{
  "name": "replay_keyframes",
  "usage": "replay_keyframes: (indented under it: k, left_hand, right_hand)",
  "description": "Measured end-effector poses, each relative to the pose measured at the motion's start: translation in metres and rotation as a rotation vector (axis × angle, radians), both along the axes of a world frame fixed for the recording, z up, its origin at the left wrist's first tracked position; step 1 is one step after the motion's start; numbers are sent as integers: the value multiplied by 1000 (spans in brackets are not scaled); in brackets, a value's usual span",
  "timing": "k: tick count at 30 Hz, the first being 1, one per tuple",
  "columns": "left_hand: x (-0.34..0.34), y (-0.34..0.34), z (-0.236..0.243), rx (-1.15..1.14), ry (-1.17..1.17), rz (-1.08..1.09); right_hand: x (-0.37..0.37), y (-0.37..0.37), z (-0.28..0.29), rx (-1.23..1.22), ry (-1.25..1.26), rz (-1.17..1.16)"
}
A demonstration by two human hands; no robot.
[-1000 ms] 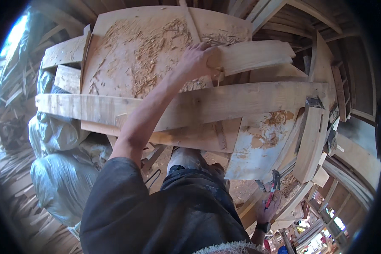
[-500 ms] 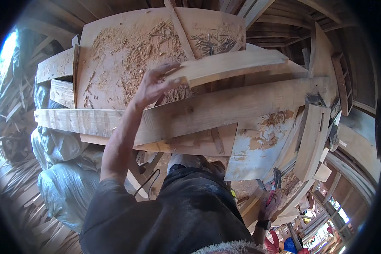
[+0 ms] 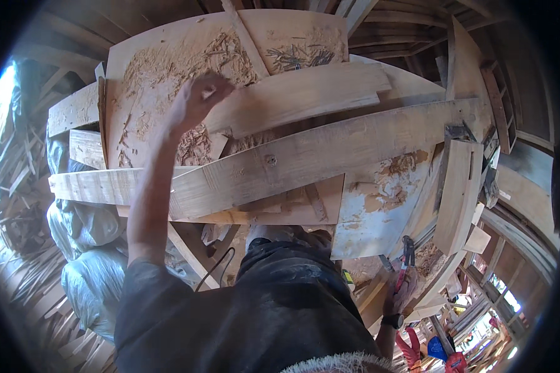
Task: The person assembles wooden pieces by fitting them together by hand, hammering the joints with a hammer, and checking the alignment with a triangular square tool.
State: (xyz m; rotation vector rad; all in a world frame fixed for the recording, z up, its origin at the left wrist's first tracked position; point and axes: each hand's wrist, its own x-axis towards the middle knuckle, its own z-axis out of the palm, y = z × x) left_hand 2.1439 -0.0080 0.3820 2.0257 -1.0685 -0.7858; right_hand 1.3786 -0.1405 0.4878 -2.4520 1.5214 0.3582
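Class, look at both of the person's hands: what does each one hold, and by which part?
The left hand grips the near end of the curved plank. The right hand, low beside the body, seems to hold a red-handled tool by its handles.

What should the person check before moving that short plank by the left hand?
1. Left hand is at the end of the short plank: ok.
2. Firm grip on that plank: cannot tell.
3. Work surface free of slippery bits: not ok, loose wood shavings lie around the hand.
4. Right hand is well away from the planks, down low with a red-handled tool: ok.
5. Long plank below sits steady: cannot tell.
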Motion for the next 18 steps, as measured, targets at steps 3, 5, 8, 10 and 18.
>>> replay_keyframes:
  k: [3,5,8,10,18]
  left_hand:
    - [-10,-72,-11,-142,-81,39]
    - [-8,-108,-28,-141,-103,30]
    - [-13,-137,-24,-52,-418,-82]
    - [-15,-142,-13,141,-396,-103]
    - [-14,-187,-40,38,-497,-473]
  right_hand:
    - [6,1,2,9,5,-74]
    - [1,0,-1,-27,-27,-10]
    - [4,1,1,-56,-35,53]
    - [6,-1,1,-68,1,73]
    - [-3,11,13,-105,164,119]
